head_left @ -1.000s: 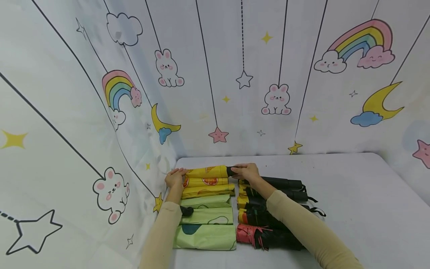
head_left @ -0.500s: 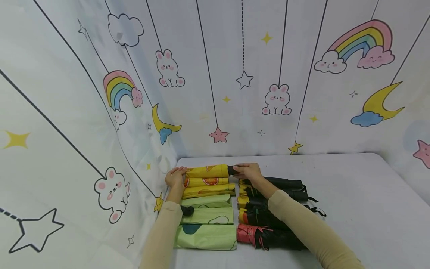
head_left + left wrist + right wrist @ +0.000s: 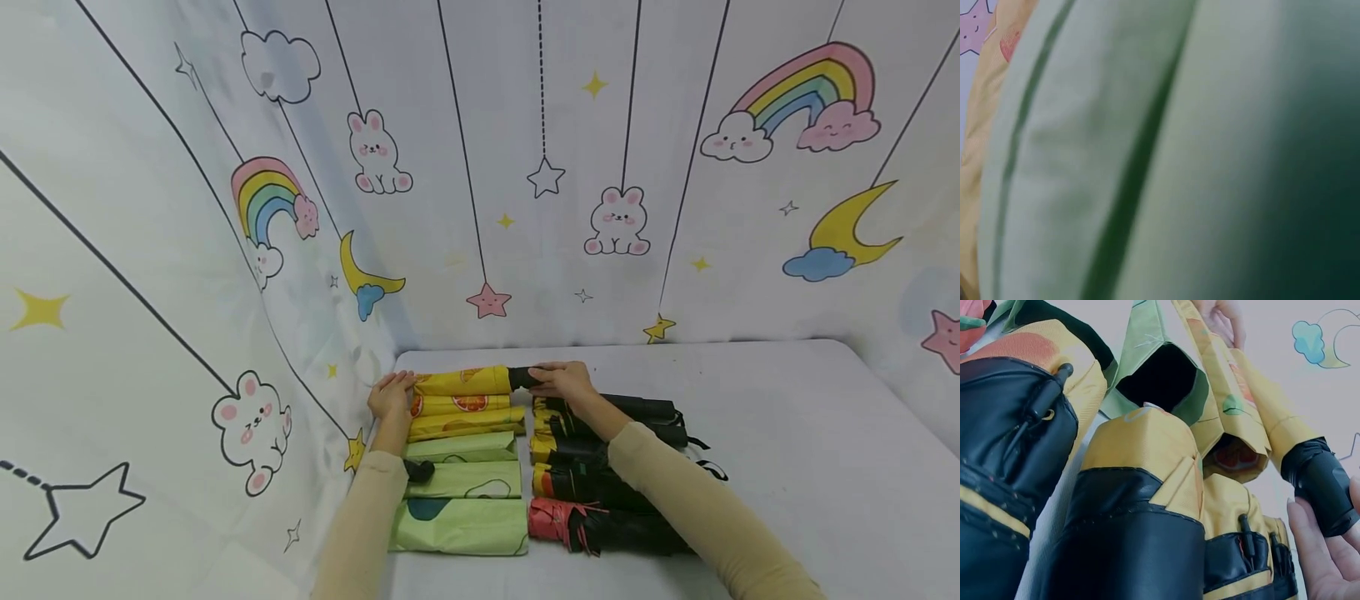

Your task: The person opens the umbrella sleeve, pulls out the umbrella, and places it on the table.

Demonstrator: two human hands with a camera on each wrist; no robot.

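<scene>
At the back left of the table, my left hand point(image 3: 392, 395) holds the left end of a long yellow fabric sleeve point(image 3: 465, 382) printed with orange slices. A black folded umbrella point(image 3: 1319, 481) sticks out of the sleeve's right end, and my right hand point(image 3: 562, 382) grips that protruding part with fingers and thumb. The rest of the umbrella is hidden inside. In front lie more flat sleeves, yellow ones point(image 3: 460, 407) and pale green ones point(image 3: 457, 527). Blurred green fabric point(image 3: 1085, 150) fills most of the left wrist view.
To the right of the sleeves, several folded black umbrellas point(image 3: 633, 407) with yellow ends lie in a row, some with wrist straps. Nearest is one with a red end point(image 3: 550, 521). The white table point(image 3: 795, 442) stretches right. A patterned white curtain point(image 3: 450, 208) stands behind and left.
My right hand has moved slightly right with the umbrella, and more of its black part shows outside the yellow sleeve. My left hand has stayed in place.
</scene>
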